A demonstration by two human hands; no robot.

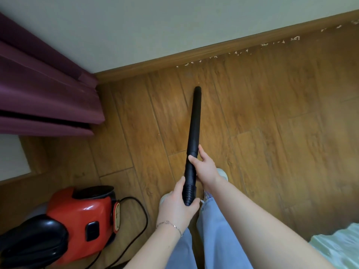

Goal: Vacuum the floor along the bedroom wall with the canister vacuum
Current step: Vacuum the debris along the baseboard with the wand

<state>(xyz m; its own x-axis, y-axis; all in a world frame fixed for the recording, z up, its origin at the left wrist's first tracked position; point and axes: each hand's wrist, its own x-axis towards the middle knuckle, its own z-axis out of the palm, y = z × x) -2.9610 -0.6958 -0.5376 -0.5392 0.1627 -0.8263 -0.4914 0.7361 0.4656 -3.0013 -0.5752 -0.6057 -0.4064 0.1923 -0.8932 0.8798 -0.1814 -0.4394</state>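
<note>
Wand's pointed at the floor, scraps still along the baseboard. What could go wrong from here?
The power cord loops on the floor beside the feet and could trip or snag a step toward the wall. The paper scraps lie beyond and to the right of the wand tip, so the current line may miss them.

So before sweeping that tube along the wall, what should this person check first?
1. Both hands on the tube: left hand at the ribbed end, right hand higher up. Ok.
2. Tube tip at the debris: short of the paper scraps by the baseboard. Not ok.
3. Cord clear of feet: loops close by. Cannot tell.
4. Red canister running: cannot tell.
5. Curtain clear of the tip: ok.
</note>
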